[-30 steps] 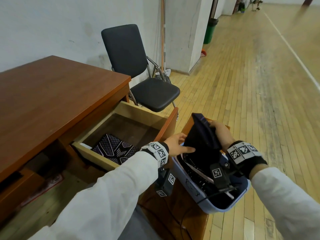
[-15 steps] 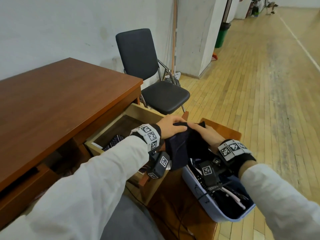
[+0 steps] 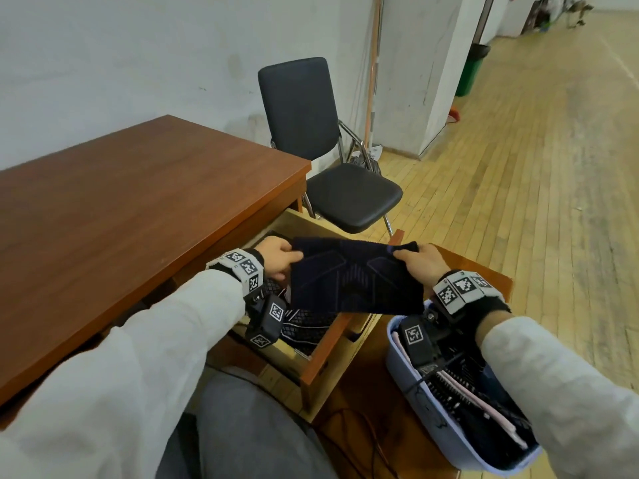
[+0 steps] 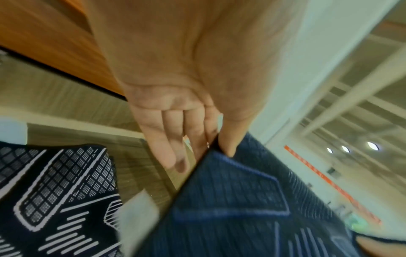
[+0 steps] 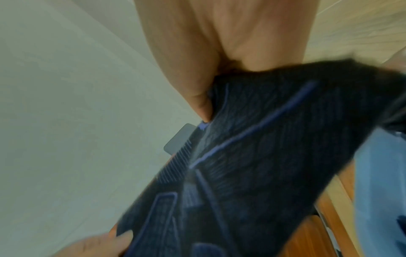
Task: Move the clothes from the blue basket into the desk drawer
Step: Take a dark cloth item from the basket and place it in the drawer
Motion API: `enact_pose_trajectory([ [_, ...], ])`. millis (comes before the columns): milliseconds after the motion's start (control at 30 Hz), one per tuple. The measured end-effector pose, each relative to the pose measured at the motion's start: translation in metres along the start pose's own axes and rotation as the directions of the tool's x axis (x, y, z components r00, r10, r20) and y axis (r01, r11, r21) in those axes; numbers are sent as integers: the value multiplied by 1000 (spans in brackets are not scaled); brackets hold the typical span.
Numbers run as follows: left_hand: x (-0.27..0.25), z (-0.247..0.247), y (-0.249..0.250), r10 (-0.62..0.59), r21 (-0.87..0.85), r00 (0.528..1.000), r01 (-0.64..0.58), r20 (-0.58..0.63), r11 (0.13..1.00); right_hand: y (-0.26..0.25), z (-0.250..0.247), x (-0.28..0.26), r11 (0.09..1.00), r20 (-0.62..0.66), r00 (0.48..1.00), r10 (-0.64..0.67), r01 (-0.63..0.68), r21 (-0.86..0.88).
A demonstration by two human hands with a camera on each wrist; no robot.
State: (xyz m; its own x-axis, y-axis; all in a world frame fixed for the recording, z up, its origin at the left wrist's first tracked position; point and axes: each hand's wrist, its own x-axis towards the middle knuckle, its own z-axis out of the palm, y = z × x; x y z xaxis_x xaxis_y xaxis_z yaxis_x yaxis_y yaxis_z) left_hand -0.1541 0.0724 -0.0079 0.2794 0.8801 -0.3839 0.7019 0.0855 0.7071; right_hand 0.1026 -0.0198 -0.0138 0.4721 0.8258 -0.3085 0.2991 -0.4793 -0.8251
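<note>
A dark navy garment [image 3: 352,278] with faint blue line patterns is stretched flat between both hands above the open desk drawer [image 3: 323,350]. My left hand [image 3: 276,255] pinches its left edge, thumb against fingers [image 4: 228,144]. On the other side my right hand [image 3: 415,259] grips the right corner [image 5: 252,139]. Beneath it, a black garment with white grid patterns [image 3: 306,324] lies in the drawer [image 4: 52,196]. The blue basket [image 3: 446,426] sits at lower right, holding more dark and pink clothes.
The brown desk top [image 3: 131,216] spreads to the left. A black chair [image 3: 325,160] stands behind the drawer. A wooden stool [image 3: 473,267] carries the basket. Cables trail on the floor below. Wooden floor [image 3: 536,174] extends to the right.
The navy garment came up out of the basket and left over the drawer. My left hand took hold of it, and both hands pulled it out flat.
</note>
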Motion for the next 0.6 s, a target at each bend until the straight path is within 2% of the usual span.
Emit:
enact_pose_trajectory([
  [33, 3, -3, 0, 12, -13, 997, -13, -74, 1000, -3, 4, 0, 1000, 27, 1000, 2, -1, -24],
  [100, 8, -9, 1, 47, 76, 976, -31, -211, 997, -11, 13, 0, 997, 70, 998, -5, 10, -77],
  [200, 14, -14, -1, 74, 184, 943, -14, -324, 983, -21, 29, -3, 985, 132, 991, -2, 25, -171],
  [300, 22, -17, -8, 24, 179, 938, 41, -345, 983, -27, 46, 0, 970, 176, 984, -16, 58, -236],
  [433, 35, -20, -25, -36, 172, 952, 92, -304, 981, -34, 66, 2, 908, 180, 981, -74, 141, -395],
  [600, 55, -20, -57, -94, 201, 966, 144, -240, 969, -31, 101, 7, 921, 321, 946, 44, 86, -381],
])
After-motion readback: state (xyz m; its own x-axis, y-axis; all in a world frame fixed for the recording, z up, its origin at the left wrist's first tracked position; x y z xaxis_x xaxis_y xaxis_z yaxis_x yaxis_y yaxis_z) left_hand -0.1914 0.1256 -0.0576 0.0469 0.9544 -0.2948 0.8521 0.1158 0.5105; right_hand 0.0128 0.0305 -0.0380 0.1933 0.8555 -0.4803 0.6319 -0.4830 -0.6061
